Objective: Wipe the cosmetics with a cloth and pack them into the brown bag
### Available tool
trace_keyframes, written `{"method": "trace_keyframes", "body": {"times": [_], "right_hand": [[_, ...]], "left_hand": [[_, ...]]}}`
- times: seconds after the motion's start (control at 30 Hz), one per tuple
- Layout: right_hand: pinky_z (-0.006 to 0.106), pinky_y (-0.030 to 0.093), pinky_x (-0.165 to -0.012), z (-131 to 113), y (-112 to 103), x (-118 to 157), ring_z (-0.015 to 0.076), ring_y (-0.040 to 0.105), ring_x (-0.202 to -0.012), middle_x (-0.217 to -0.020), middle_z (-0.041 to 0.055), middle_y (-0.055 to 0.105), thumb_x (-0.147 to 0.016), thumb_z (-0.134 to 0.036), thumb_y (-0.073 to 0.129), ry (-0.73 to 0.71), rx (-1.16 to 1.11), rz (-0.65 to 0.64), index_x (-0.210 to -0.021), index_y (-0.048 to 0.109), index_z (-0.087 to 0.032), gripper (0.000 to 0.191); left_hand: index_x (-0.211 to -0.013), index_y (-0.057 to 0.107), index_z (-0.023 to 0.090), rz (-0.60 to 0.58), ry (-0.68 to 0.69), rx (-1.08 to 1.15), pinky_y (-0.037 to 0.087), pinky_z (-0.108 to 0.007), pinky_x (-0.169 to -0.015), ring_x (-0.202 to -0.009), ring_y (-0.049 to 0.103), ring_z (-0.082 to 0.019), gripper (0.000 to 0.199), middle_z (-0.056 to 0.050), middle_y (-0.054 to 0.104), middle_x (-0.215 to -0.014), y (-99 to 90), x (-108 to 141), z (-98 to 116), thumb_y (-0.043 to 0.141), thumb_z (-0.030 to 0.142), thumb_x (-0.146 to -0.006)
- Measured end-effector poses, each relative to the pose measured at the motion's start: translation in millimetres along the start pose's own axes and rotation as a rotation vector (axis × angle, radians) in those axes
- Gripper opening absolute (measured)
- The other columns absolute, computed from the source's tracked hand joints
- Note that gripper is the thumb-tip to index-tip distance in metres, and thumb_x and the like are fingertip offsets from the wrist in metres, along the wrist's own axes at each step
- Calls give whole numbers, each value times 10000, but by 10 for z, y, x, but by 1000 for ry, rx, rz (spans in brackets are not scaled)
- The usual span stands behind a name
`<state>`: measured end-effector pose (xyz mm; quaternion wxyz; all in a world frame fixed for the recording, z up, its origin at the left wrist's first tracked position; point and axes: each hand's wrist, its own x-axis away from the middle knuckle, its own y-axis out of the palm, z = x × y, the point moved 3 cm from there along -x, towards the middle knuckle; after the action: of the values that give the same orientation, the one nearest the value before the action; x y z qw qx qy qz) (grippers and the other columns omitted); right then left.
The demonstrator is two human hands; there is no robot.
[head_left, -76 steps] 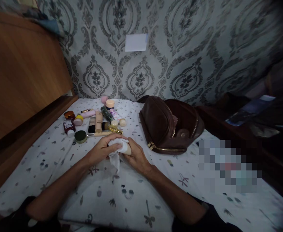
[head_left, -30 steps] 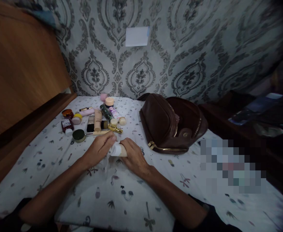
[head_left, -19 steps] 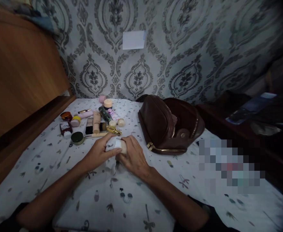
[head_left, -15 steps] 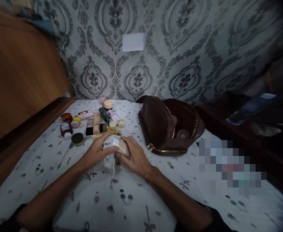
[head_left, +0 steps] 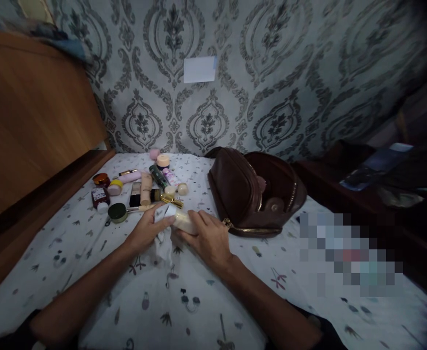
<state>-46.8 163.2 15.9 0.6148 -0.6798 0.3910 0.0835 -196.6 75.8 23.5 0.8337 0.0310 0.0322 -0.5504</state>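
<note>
My left hand (head_left: 148, 231) is closed round a white cloth (head_left: 164, 245), which hangs below the fingers and covers one end of a pale cream container (head_left: 184, 221). The other end of that container is gripped by my right hand (head_left: 210, 239), fingers on top and thumb beneath. Just beyond both hands lie a gold tube (head_left: 172, 200), a beige tube (head_left: 145, 188) and a round dark green jar (head_left: 117, 212). To the right of my right hand stands a brown bag (head_left: 235, 182), unzipped, with a pinkish thing partly visible inside.
Several more cosmetics, among them a dark red bottle (head_left: 99, 198) and a peach-lidded jar (head_left: 162, 161), lie on the patterned white sheet (head_left: 144, 311). A wooden panel (head_left: 34, 121) borders the left side. A blurred-out patch (head_left: 348, 253) covers something at right.
My right hand has shifted slightly right along the pale container, so more of it shows. The white cloth hangs lower and more bunched under my left hand.
</note>
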Motion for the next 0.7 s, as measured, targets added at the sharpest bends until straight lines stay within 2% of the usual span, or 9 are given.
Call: {"method": "trace_keyframes", "body": {"times": [0.07,0.13,0.23,0.3,0.4,0.5,0.6,0.67,0.7], "right_hand": [[313,412,-668,-21,-4,3,243,639,-763,-855,92,695,-791,-564,719,6,-46,-38,-1021,637,-185,452],[310,416,-660,-33,-12,-5,234,640,-748,-888,90,707,-830,-553,678,41,-182,-112,-1034,629,-179,428],[292,431,-680,-38,-20,-38,203,634,-762,-902,54,705,-891,-412,617,138,-489,-228,-1052,624,-188,275],[278,428,-673,-39,-15,-58,185,607,-753,-862,29,677,-880,-360,605,199,-650,-284,-992,632,-188,206],[259,397,-627,-60,2,-60,158,534,-714,-791,0,590,-886,-425,582,225,-809,-340,-895,592,-183,242],[247,399,-624,-106,31,-26,144,516,-724,-799,-14,557,-892,-499,574,269,-1034,-393,-923,530,-197,307],[243,419,-618,-171,56,13,144,555,-726,-820,-11,595,-865,-549,609,373,-1315,-470,-986,493,-215,374],[240,421,-608,-203,57,20,139,561,-703,-806,-12,605,-847,-560,636,411,-1395,-480,-1003,498,-219,400],[240,422,-604,-215,56,20,137,561,-692,-792,-14,603,-839,-560,647,423,-1405,-473,-995,508,-218,400]], "left_hand": [[-968,641,158,15,-14,46,472,-240,-685,-767,585,-160,407,-16,654,-867,-8,-5,-6,756,475,-741],[-974,643,163,8,-27,58,472,-231,-668,-763,587,-155,386,-16,657,-877,-29,-4,4,764,451,-746],[-968,644,162,1,-39,51,471,-224,-662,-767,588,-152,365,-19,652,-884,-70,1,31,774,420,-744],[-960,642,154,4,-38,48,469,-224,-654,-759,581,-152,383,-20,644,-873,-81,1,49,780,423,-725],[-912,635,147,8,1,-16,463,-229,-645,-728,560,-148,399,-9,625,-821,-62,-3,72,785,442,-689],[-841,630,149,36,51,-81,462,-237,-627,-693,551,-147,443,1,606,-761,-50,2,46,783,524,-661],[-849,614,168,186,-36,-46,437,-238,-514,-572,532,-136,553,16,592,-673,-108,19,-64,703,687,-680],[-810,581,186,317,-105,-19,417,-239,-461,-505,515,-131,581,24,574,-613,-158,34,-128,602,761,-730],[-783,562,193,345,-113,-7,418,-242,-454,-494,519,-133,594,22,571,-597,-168,34,-141,536,786,-764]]}}
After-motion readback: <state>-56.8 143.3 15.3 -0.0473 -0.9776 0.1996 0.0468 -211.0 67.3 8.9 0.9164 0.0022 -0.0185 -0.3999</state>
